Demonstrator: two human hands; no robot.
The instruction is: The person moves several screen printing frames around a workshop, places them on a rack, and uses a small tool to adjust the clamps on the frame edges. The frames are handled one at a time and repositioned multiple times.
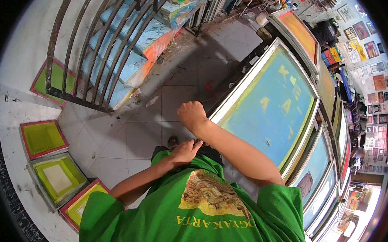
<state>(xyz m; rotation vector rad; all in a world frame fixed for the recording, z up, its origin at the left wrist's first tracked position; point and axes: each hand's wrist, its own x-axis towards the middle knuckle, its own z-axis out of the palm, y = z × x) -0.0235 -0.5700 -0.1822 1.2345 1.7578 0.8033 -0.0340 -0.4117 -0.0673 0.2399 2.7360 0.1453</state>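
My right hand [193,115] is raised in front of my body and curled into a fist, its back toward me. Anything inside it is hidden. Lower down, my left hand [185,152] is at waist height by the hem of the green T-shirt [168,219]. Its fingers are bent and drawn together beside something dark, and I cannot make out what they hold, if anything. Nearest to my right forearm stands a large framed printing screen [264,106] with a blue-green surface and yellowish edges. The forearm overlaps its near left edge in the picture.
More framed screens stand along the right, one orange [298,32] and one pale blue [311,169]. Blue steps [133,32] rise behind a dark metal railing [74,92]. Smaller yellow-green screens [44,138] lean at the left wall. Grey floor tiles [143,138] run between.
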